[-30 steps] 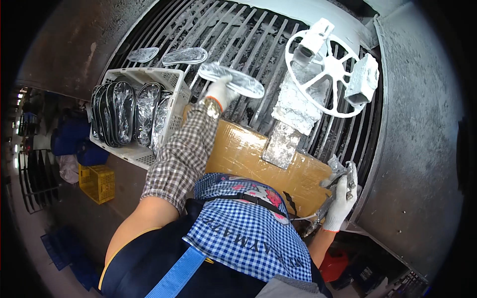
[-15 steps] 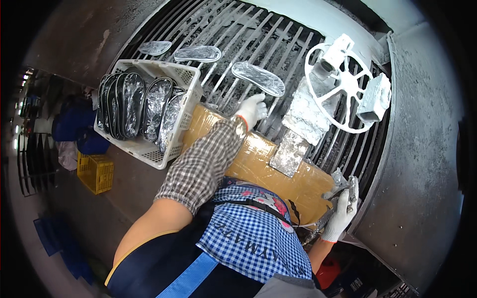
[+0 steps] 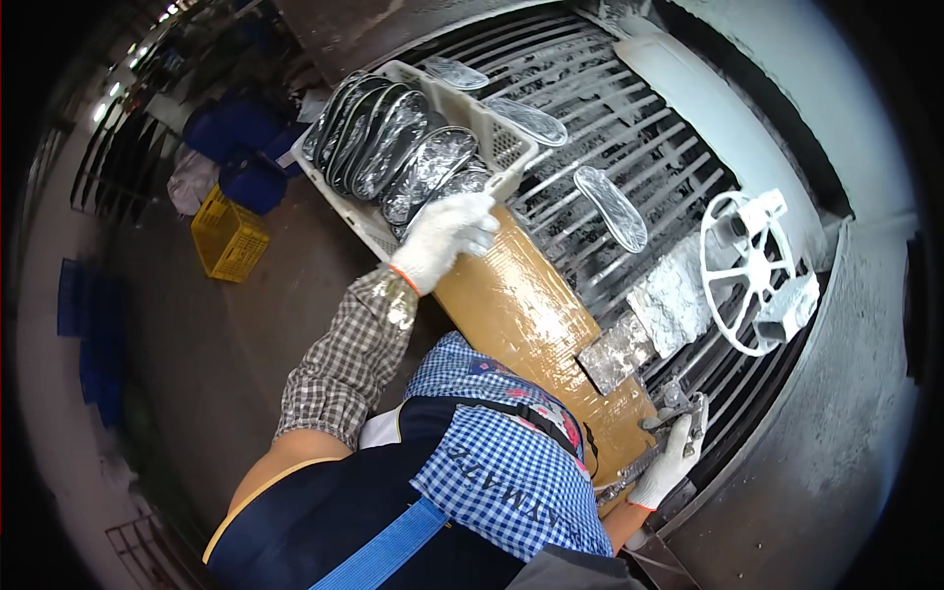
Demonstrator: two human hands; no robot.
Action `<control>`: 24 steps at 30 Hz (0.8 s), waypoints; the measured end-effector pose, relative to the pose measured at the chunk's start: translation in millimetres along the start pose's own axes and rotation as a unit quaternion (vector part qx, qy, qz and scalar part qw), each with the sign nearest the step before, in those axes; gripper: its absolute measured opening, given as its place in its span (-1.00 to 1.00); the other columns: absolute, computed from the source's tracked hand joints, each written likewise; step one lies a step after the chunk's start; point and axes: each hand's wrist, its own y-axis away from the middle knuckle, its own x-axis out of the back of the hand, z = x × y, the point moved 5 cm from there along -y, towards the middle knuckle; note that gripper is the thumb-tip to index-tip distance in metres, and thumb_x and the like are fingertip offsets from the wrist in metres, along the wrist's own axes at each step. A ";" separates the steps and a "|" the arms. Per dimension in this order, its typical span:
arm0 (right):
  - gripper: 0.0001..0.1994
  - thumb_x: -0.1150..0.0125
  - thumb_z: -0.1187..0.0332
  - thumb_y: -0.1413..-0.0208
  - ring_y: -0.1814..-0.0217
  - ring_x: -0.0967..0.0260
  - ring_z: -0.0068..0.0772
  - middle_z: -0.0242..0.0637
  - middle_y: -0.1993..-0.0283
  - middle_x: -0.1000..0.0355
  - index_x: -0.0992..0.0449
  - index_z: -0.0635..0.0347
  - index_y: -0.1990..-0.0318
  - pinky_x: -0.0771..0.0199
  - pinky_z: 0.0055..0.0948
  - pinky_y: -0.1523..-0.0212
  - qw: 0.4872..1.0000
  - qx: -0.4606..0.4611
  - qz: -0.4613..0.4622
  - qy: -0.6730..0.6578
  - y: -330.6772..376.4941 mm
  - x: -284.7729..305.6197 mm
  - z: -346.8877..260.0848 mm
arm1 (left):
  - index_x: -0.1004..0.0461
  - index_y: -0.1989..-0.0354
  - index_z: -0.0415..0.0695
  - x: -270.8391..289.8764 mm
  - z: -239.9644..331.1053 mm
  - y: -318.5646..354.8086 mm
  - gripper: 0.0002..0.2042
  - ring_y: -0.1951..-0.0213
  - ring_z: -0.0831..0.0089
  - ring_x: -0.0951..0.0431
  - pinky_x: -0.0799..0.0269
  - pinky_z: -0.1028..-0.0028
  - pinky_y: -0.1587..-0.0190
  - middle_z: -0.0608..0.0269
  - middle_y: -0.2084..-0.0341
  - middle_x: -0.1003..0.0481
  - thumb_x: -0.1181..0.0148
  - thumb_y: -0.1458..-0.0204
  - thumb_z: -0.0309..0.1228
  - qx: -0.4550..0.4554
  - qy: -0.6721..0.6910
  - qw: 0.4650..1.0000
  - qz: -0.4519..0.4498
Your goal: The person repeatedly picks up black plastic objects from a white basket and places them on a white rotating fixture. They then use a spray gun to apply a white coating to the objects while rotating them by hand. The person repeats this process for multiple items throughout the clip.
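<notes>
At the near corner of the crate (image 3: 505, 147): left hand (image 3: 447, 239) by the rim, fingers curled, can't tell if it's gripping anything. Right hand (image 3: 673, 460) wrapped round a metal tool (image 3: 700, 417), at the far right end of the cardboard (image 3: 526, 300). Dark shiny soles (image 3: 429, 173) packed in the crate. Three shiny soles (image 3: 611, 209) spaced out on the grate (image 3: 669, 157), left of a white wheel (image 3: 755, 268).

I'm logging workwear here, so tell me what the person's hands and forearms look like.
The left hand and right hand both wear white gloves with orange-red cuff edges. A brown-and-white checked sleeve with gathered ends covers the left forearm; the visible part of the right forearm is bare.
</notes>
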 end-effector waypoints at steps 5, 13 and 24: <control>-0.46 -0.08 0.31 -0.50 -0.10 -0.48 -0.44 -0.20 -0.18 -0.54 -0.29 0.38 -0.52 -0.47 -0.41 -0.16 1.000 -0.004 -0.004 0.031 1.6 -15.9 -18.7 | -0.64 -0.09 -0.27 90.9 62.4 9.5 -0.58 0.13 0.34 -0.69 -0.58 0.43 -0.03 0.16 0.17 -0.70 -0.47 -0.09 -0.32 -0.174 -0.349 0.865 0.314; -0.46 -0.05 0.34 -0.50 0.22 -0.54 -0.42 -0.15 0.05 -0.57 -0.25 0.36 -0.53 -0.58 -0.43 0.16 0.999 -0.005 0.033 0.031 15.2 -40.8 -46.7 | -0.49 -0.19 -0.22 144.4 99.6 -32.5 -0.41 -0.16 -0.13 -0.55 -0.49 0.04 -0.24 -0.17 -0.12 -0.51 -0.33 -0.06 -0.09 0.002 -0.743 0.559 0.368; -0.48 -0.03 0.40 -0.50 0.10 -0.55 -0.43 -0.13 -0.05 -0.57 -0.25 0.35 -0.54 -0.61 -0.42 0.04 0.997 -0.031 0.047 0.044 33.9 -67.7 -55.2 | -0.49 -0.09 -0.19 162.2 86.6 -32.7 -0.57 -0.07 -0.15 -0.57 -0.53 -0.01 -0.14 -0.13 -0.01 -0.49 -0.35 -0.04 -0.32 -0.024 -0.717 0.586 0.377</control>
